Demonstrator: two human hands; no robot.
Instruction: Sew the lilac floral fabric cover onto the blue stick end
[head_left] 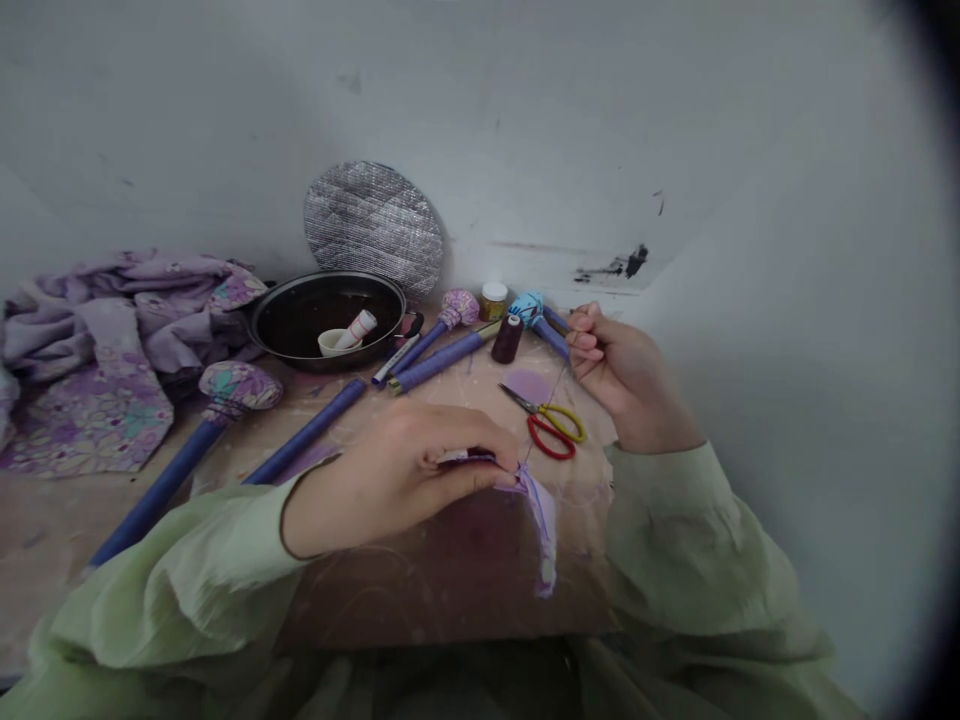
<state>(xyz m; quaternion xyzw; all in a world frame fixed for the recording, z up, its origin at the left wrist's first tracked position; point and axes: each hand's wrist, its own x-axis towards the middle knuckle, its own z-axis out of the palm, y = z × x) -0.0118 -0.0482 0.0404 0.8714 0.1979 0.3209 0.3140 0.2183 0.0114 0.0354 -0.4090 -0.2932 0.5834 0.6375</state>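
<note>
My left hand [420,455] pinches a narrow strip of light purple cloth [541,530] between thumb and fingers. One end of the strip hangs down over the table, and the part inside the hand is mostly hidden. From the cloth a thin dark thread [559,380] runs up and right. My right hand [619,370] is raised at the far end of this thread, its fingertips pressed together on it. Whether a needle is also between those fingers is too small to see. Scissors with red and yellow handles [551,428] lie between the hands.
Behind the hands stand a dark thread spool [508,340] and a small white-lidded jar [493,300]. Several blue-wrapped sticks, some with cloth-covered heads [232,385], lie across the table. A dark pan [292,325] holds a white cup. Purple floral cloth [97,390] is heaped left.
</note>
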